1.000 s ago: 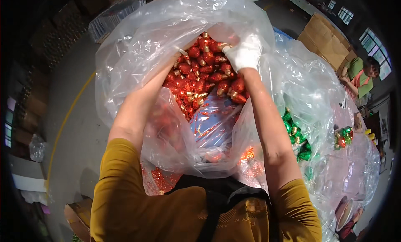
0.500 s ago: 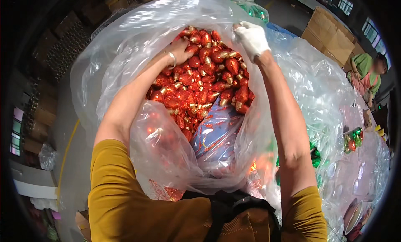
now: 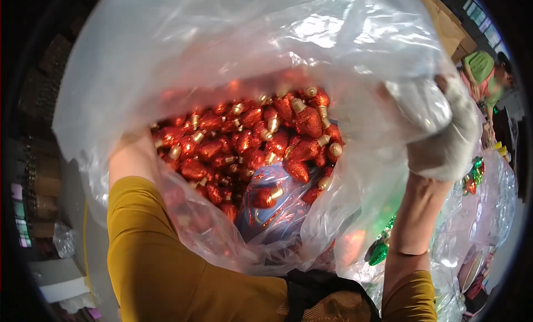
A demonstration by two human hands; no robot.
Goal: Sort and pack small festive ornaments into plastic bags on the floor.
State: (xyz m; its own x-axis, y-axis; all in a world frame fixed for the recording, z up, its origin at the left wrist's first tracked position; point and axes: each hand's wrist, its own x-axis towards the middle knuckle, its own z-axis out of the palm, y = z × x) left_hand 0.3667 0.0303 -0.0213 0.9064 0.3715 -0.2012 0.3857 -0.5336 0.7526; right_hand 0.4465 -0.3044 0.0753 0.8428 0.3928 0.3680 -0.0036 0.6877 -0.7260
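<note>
A big clear plastic bag [image 3: 233, 61] fills most of the view, held up close to my face. Inside it lies a heap of red glittery bulb-shaped ornaments with gold caps [image 3: 250, 144]. My right hand [image 3: 444, 138], in a white glove, grips the bag's right edge from outside. My left arm in a mustard sleeve reaches into the bag on the left; the left hand [image 3: 130, 150] is blurred behind the plastic, at the bag's wall beside the ornaments. A blue-tinted sheet shows under the red heap.
Green and red glittery ornaments [image 3: 383, 247] lie in other clear bags [image 3: 488, 200] at lower right. Another person in a green top [image 3: 480, 66] stands at the far right by cardboard boxes [image 3: 449, 27]. Shelving and stacked goods line the left.
The bag has been lifted much closer to the camera and now covers the view. My right hand moved from the bag's top to its right edge; my left hand sank behind the plastic.
</note>
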